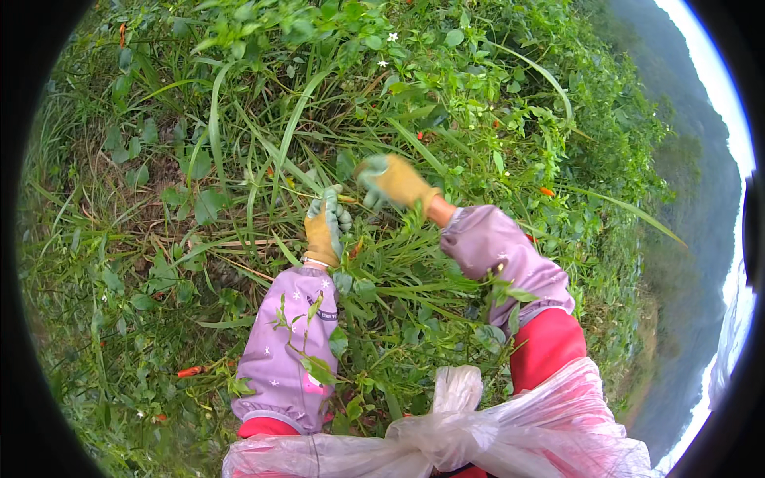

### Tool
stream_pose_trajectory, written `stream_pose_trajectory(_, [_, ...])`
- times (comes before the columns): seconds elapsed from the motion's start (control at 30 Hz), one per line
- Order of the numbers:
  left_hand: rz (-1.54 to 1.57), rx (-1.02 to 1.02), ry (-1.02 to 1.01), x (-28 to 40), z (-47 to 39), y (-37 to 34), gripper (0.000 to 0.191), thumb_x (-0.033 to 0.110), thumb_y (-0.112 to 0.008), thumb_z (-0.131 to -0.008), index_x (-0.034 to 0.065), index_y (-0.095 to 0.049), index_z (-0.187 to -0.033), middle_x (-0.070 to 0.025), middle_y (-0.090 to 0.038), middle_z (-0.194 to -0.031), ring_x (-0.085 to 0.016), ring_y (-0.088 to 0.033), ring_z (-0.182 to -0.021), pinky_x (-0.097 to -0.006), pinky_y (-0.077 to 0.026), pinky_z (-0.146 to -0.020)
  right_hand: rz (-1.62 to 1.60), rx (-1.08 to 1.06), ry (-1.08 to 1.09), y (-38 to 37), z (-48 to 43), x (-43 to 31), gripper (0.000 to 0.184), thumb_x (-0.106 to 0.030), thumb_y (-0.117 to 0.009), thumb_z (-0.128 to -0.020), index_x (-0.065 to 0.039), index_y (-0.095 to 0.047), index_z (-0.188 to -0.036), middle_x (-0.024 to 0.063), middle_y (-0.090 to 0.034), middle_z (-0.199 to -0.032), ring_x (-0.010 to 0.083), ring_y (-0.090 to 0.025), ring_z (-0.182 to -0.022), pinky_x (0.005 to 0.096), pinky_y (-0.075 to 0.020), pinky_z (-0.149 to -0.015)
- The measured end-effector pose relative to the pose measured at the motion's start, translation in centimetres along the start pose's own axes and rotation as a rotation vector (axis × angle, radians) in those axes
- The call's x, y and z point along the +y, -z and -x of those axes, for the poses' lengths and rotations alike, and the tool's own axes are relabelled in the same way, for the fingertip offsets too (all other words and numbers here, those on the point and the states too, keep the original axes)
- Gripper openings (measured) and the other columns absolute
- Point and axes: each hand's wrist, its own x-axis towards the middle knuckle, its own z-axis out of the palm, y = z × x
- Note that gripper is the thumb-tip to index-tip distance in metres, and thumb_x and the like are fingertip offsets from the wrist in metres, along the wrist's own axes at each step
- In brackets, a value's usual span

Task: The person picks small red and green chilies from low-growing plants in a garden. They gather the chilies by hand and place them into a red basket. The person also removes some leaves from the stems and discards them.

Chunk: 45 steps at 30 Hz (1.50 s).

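Note:
My left hand (pixel 326 226), in a yellow work glove with grey-green fingers, is curled among grass blades in the middle of the view. A slim yellowish-brown pod (pixel 346 199), which looks like a chili pepper, juts from its fingertips. To the upper right, my right hand (pixel 391 182) wears a matching glove and hangs over the leaves with its fingers bent. Motion blurs it, and I cannot see whether anything is in it. An orange chili pepper (pixel 547 191) hangs in the foliage right of that hand. A red chili pepper (pixel 190 371) shows left of my left sleeve.
Dense chili plants with small white flowers (pixel 392 37) and long grass blades (pixel 293 134) surround both hands. Leafy stems (pixel 308 340) cross in front of my purple left sleeve cover (pixel 287 352). A knotted clear plastic sheet (pixel 442 439) is tied at my waist. A hillside (pixel 687 197) rises beyond.

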Motion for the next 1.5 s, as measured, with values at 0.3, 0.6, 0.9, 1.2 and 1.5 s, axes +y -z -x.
stream_pose_trajectory(0.3, [0.131, -0.089, 0.139, -0.7, 0.1, 2.2, 0.022, 0.025, -0.057, -0.092, 0.0045, -0.059, -0.101, 0.0036, -0.040, -0.056, -0.009, -0.041, -0.045, -0.0231, -0.032, -0.040, 1.224, 0.789, -0.277, 17.1, -3.6, 2.8, 0.073, -0.023, -0.062, -0.080, -0.009, -0.026, -0.142, 0.0187, -0.048, -0.130, 0.0357, -0.053, -0.112, 0.0432, -0.0424, -0.096])
stream_pose_trajectory(0.6, [0.183, -0.319, 0.086, -1.3, -0.4, 5.5, 0.034, 0.025, -0.060, -0.091, -0.0029, -0.056, -0.110, 0.0008, -0.051, -0.067, -0.012, -0.053, -0.057, -0.0282, -0.046, -0.052, 1.918, 0.384, -0.195, 17.9, -8.3, 6.0, 0.053, -0.016, -0.053, -0.081, -0.009, -0.043, -0.133, 0.0200, -0.047, -0.131, 0.0337, -0.050, -0.114, 0.0431, -0.0396, -0.094])
stream_pose_trajectory(0.9, [0.093, -0.220, 0.134, -2.1, -0.5, 6.6, 0.025, 0.024, -0.057, -0.093, 0.0010, -0.064, -0.099, 0.0032, -0.050, -0.059, -0.006, -0.043, -0.047, -0.0240, -0.037, -0.042, 1.977, 0.186, -0.086, 17.8, -12.3, 11.9, 0.040, -0.017, -0.049, -0.087, -0.018, -0.050, -0.127, 0.0053, -0.061, -0.115, 0.0262, -0.055, -0.109, 0.0451, -0.0304, -0.101])
stream_pose_trajectory(1.2, [0.099, -0.209, 0.135, -2.1, 0.7, 5.8, 0.024, 0.024, -0.058, -0.092, 0.0019, -0.063, -0.100, 0.0033, -0.049, -0.060, -0.004, -0.040, -0.046, -0.0225, -0.034, -0.042, 1.988, 0.384, 0.008, 16.3, -11.9, 13.6, 0.018, -0.018, -0.055, -0.082, -0.012, -0.068, -0.093, 0.0098, -0.067, -0.098, 0.0252, -0.061, -0.094, 0.0465, -0.0381, -0.085])
stream_pose_trajectory(1.5, [-0.161, -0.027, 0.113, 1.7, 4.3, 1.5, 0.025, 0.025, -0.054, -0.093, 0.0020, -0.059, -0.103, 0.0027, -0.040, -0.059, -0.010, -0.041, -0.048, -0.0245, -0.035, -0.044, 1.311, 0.265, -0.223, 6.7, -5.5, 7.1, 0.027, -0.027, -0.049, -0.088, -0.007, -0.066, -0.094, 0.0155, -0.066, -0.095, 0.0311, -0.062, -0.092, 0.0469, -0.0440, -0.081])
